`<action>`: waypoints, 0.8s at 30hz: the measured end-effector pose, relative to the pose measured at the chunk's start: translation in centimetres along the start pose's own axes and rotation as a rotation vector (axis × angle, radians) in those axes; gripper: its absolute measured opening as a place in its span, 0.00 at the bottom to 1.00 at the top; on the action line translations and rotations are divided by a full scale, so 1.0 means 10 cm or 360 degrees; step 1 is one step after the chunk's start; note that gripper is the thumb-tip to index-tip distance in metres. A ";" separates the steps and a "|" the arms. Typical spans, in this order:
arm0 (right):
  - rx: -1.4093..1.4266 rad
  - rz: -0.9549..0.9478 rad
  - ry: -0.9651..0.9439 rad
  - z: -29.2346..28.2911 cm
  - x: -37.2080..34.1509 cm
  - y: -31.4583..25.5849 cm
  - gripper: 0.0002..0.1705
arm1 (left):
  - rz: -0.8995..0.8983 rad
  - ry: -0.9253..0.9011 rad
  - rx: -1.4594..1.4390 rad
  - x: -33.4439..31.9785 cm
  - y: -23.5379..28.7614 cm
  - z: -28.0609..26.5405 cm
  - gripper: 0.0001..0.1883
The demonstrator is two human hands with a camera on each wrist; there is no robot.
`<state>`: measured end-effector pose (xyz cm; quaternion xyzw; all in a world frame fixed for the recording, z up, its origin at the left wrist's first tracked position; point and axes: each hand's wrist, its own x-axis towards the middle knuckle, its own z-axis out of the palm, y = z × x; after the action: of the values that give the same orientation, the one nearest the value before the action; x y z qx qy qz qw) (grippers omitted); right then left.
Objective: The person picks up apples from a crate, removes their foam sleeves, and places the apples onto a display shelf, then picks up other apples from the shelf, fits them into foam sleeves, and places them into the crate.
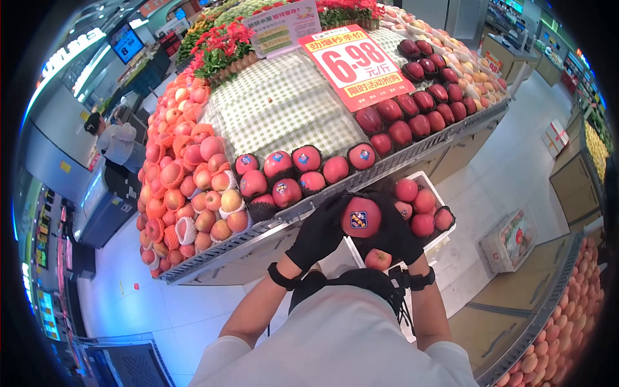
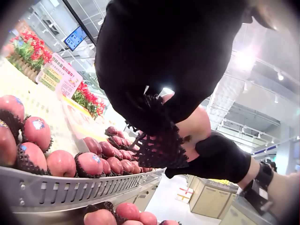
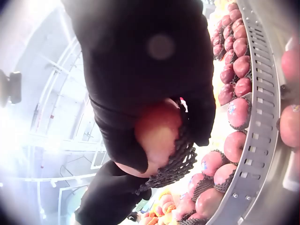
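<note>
Both black-gloved hands hold one large red apple [image 1: 360, 218] with a blue sticker, just in front of the display's edge. The left hand [image 1: 317, 233] grips its left side and the right hand [image 1: 401, 233] its right side. A black foam net [image 2: 161, 147] hangs around part of the apple in the left wrist view. In the right wrist view the right hand [image 3: 150, 70] has its thumb and fingers curled round the apple [image 3: 159, 136], with the net [image 3: 174, 168] along its lower side.
Stickered apples [image 1: 287, 192] line the display front, with dark red apples [image 1: 419, 126] to the right and netted fruit [image 1: 187, 187] to the left. A price sign [image 1: 354, 64] stands behind. Below the hands is a white box [image 1: 445, 240] with several apples; another box [image 1: 509, 240] stands on the floor.
</note>
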<state>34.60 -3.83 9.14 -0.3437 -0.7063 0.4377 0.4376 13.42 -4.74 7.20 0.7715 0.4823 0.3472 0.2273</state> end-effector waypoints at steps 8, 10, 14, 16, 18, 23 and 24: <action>-0.0090 -0.0080 -0.0065 -0.01 0.00 0.02 0.38 | 0.0153 -0.0057 0.0050 -0.03 0.26 -0.15 0.44; -0.0152 -0.0145 -0.0100 0.00 0.02 0.02 0.38 | 0.0091 -0.0072 0.0127 -0.02 0.27 -0.13 0.43; -0.0015 -0.0045 -0.0083 0.04 0.05 0.00 0.39 | -0.0023 -0.0008 0.0151 0.05 0.24 -0.13 0.40; 0.0169 0.0124 -0.0020 0.02 0.02 0.07 0.38 | 0.0030 0.0108 0.0192 0.04 0.22 -0.18 0.40; 0.0360 0.0272 -0.0025 -0.03 0.00 0.16 0.35 | 0.0026 0.0183 0.0164 0.04 0.16 -0.21 0.40; 0.0556 0.0473 0.0041 -0.08 0.07 0.36 0.27 | 0.0042 0.0228 -0.0022 0.02 0.07 -0.21 0.40; 0.0559 0.0495 0.0091 -0.08 0.08 0.38 0.25 | 0.0046 0.0239 -0.0032 0.02 0.06 -0.21 0.40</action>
<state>35.39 -1.47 6.05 -0.3791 -0.5452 0.6061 0.4378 12.31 -4.79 9.06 0.7478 0.4834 0.4120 0.1932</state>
